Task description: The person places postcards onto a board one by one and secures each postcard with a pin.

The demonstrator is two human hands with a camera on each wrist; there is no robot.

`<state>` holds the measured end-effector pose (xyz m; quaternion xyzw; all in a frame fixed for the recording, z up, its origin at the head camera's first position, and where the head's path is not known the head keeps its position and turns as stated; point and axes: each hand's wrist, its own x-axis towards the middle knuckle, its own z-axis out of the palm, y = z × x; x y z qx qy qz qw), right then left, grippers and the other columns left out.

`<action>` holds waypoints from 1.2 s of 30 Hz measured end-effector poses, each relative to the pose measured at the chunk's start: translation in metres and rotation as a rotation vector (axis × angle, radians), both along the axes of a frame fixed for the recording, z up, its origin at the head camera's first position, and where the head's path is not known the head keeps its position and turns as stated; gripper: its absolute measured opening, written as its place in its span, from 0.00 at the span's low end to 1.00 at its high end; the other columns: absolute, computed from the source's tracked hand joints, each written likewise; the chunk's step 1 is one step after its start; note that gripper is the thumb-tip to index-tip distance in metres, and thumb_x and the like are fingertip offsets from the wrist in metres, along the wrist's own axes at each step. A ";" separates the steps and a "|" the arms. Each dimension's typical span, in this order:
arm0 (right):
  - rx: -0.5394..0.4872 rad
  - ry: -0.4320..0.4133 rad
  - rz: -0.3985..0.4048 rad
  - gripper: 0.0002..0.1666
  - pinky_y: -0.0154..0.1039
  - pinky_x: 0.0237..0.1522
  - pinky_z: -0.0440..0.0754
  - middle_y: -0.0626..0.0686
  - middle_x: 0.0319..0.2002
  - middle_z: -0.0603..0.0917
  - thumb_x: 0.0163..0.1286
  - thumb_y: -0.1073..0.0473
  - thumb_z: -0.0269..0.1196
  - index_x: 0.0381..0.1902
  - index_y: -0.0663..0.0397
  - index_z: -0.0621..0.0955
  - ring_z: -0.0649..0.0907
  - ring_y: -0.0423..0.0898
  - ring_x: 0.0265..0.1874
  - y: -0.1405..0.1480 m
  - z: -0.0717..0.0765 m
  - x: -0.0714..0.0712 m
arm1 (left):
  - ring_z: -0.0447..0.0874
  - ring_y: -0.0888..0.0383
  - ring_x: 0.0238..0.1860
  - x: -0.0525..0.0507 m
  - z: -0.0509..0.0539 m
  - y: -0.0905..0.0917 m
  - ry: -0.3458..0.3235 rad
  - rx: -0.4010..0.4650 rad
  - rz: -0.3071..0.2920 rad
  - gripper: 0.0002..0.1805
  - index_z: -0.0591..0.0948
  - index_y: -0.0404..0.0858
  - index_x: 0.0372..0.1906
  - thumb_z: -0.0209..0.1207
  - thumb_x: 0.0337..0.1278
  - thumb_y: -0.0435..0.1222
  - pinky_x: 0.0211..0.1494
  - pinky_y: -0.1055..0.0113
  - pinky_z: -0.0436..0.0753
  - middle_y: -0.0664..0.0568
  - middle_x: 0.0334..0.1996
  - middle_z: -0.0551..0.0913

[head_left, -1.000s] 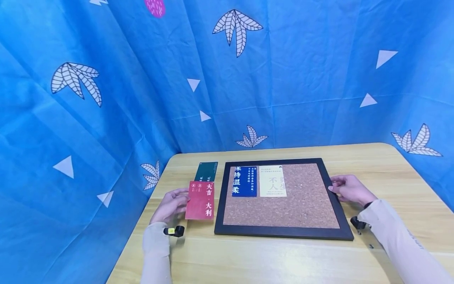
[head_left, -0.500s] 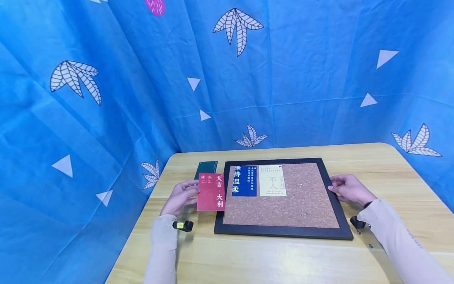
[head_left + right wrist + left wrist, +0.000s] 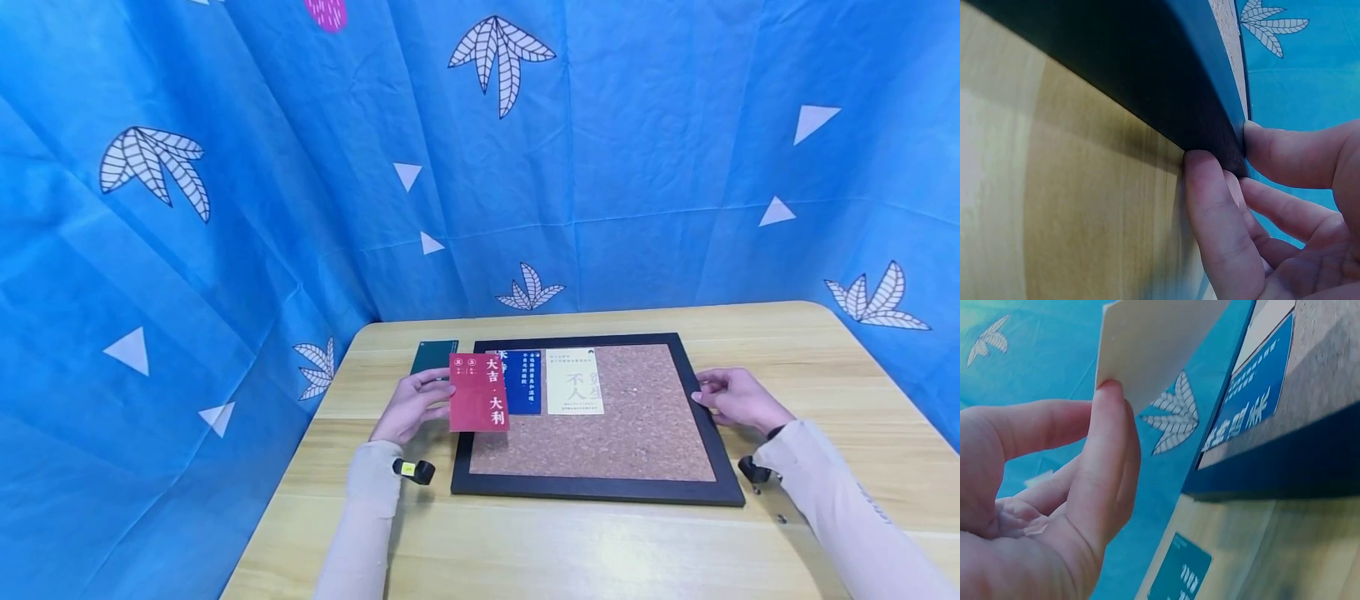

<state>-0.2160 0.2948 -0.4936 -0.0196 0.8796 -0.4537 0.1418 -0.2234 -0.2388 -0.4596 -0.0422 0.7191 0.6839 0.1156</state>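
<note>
By one edge, my left hand [image 3: 412,406] pinches a red card [image 3: 477,400] with white characters between thumb and fingers. The card is raised over the left rail of a black-framed corkboard [image 3: 600,450] and hides part of a blue card [image 3: 531,385]. Its plain pale back [image 3: 1147,347] faces the left wrist camera. To the right of the blue card, a cream card [image 3: 575,382] lies on the cork. At the board's right rail, my right hand [image 3: 738,398] grips the frame, thumb on top and fingers against the side in the right wrist view.
A dark green card [image 3: 436,355] lies on the wooden table [image 3: 540,550] left of the board, partly hidden by the left hand and red card. Small dark bits [image 3: 782,518] lie near the right forearm. A blue patterned curtain [image 3: 637,167] hangs around the table's back and sides.
My left hand has carried the red card right and slightly away from me, from beside the board to over its left rail. The right hand and the board have stayed in place.
</note>
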 end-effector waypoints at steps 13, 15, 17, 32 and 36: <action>-0.004 -0.004 0.000 0.33 0.37 0.32 0.84 0.65 0.50 0.78 0.79 0.61 0.57 0.73 0.79 0.63 0.79 0.44 0.33 0.001 -0.003 -0.002 | 0.91 0.60 0.46 -0.008 0.006 0.042 0.037 -0.027 -0.036 0.24 0.78 0.38 0.68 0.64 0.69 0.32 0.53 0.60 0.89 0.41 0.56 0.86; -0.003 -0.001 0.002 0.33 0.37 0.31 0.83 0.64 0.50 0.78 0.79 0.61 0.57 0.73 0.79 0.64 0.79 0.43 0.31 0.001 -0.003 -0.001 | 0.90 0.60 0.46 -0.009 0.007 0.047 0.042 -0.025 -0.039 0.25 0.78 0.38 0.68 0.64 0.69 0.32 0.54 0.58 0.88 0.41 0.57 0.86; -0.002 0.004 0.004 0.33 0.36 0.30 0.82 0.64 0.50 0.78 0.79 0.61 0.57 0.73 0.79 0.64 0.77 0.42 0.28 0.001 -0.003 -0.001 | 0.91 0.60 0.45 -0.010 0.008 0.052 0.051 -0.019 -0.042 0.25 0.78 0.37 0.68 0.64 0.68 0.33 0.54 0.58 0.88 0.40 0.57 0.86; 0.006 0.002 -0.002 0.35 0.38 0.37 0.86 0.68 0.53 0.78 0.79 0.60 0.57 0.73 0.79 0.63 0.81 0.47 0.39 0.002 -0.002 -0.001 | 0.92 0.53 0.49 -0.024 0.016 0.097 0.055 -0.034 -0.081 0.23 0.80 0.39 0.66 0.66 0.67 0.34 0.51 0.59 0.89 0.39 0.56 0.87; 0.004 -0.003 -0.006 0.35 0.38 0.36 0.86 0.68 0.53 0.77 0.79 0.60 0.57 0.73 0.79 0.62 0.81 0.46 0.40 0.003 -0.003 -0.002 | 0.92 0.52 0.50 -0.027 0.016 0.110 0.057 -0.014 -0.099 0.23 0.79 0.39 0.67 0.65 0.68 0.33 0.54 0.56 0.88 0.38 0.56 0.86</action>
